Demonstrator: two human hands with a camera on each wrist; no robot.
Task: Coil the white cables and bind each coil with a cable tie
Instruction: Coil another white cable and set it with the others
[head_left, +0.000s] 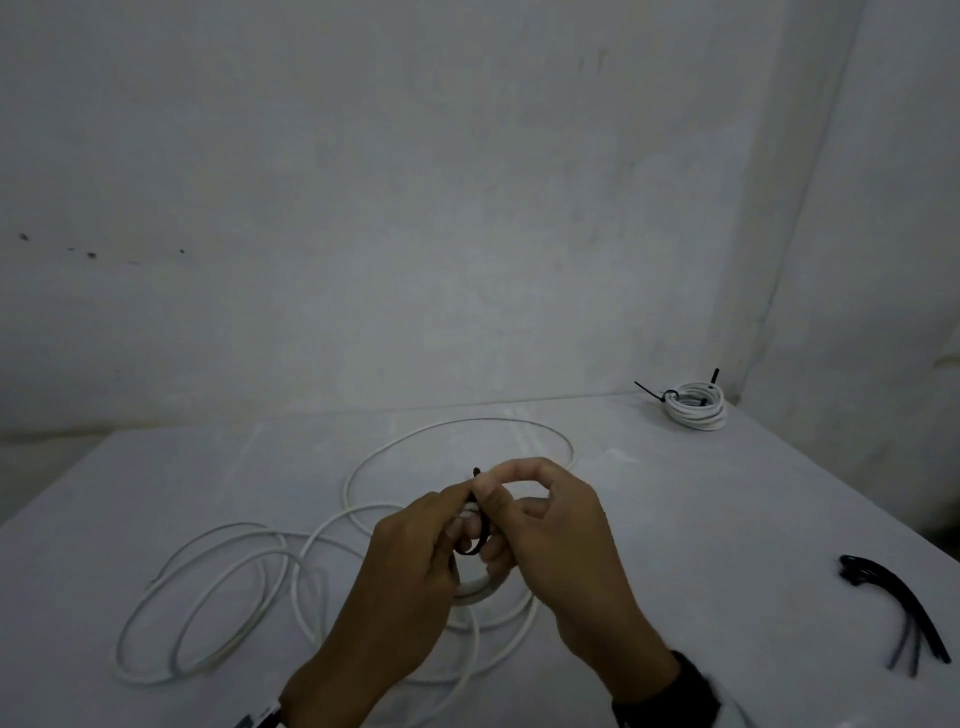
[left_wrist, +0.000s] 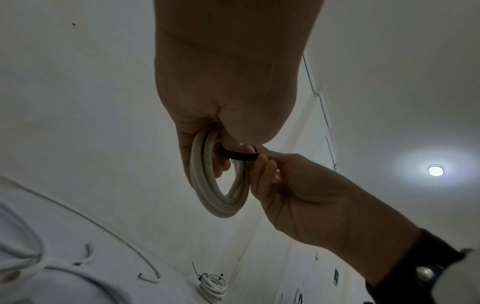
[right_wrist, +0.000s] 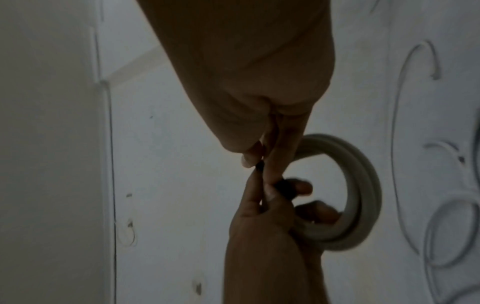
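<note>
Item: small white cable coil (left_wrist: 218, 185), several turns, held up above the table (head_left: 727, 519) at its middle, between your two hands. A black cable tie (left_wrist: 240, 156) loops round one side of the coil's bundle; its tip (head_left: 476, 472) pokes up past your fingertips in the head view.

Your left hand (head_left: 410, 551): fingers curled through and round the coil, gripping it, with the fingertips up at the tie. Your right hand (head_left: 550, 540): thumb and forefinger pinched together on the black tie at the top of the coil, the other fingers curled loosely behind it. The two hands touch at the pinch. Whether the tie's tail is threaded through its head you cannot tell; the fingers cover the joint.

Item: loose white cable (head_left: 218, 603), uncoiled, lying in wide overlapping loops on the table under and to the left of your hands, with one large loop reaching toward the far edge.

Item: finished coil (head_left: 695, 405), white, bound with a black tie whose tail sticks out to the left; it sits at the far right corner of the table, near the wall, well apart from your hands.

Item: spare black cable ties (head_left: 898, 608), a small bunch, lying on the right side of the table near its edge.

Surround: pale wall (head_left: 415, 208) behind the table.
</note>
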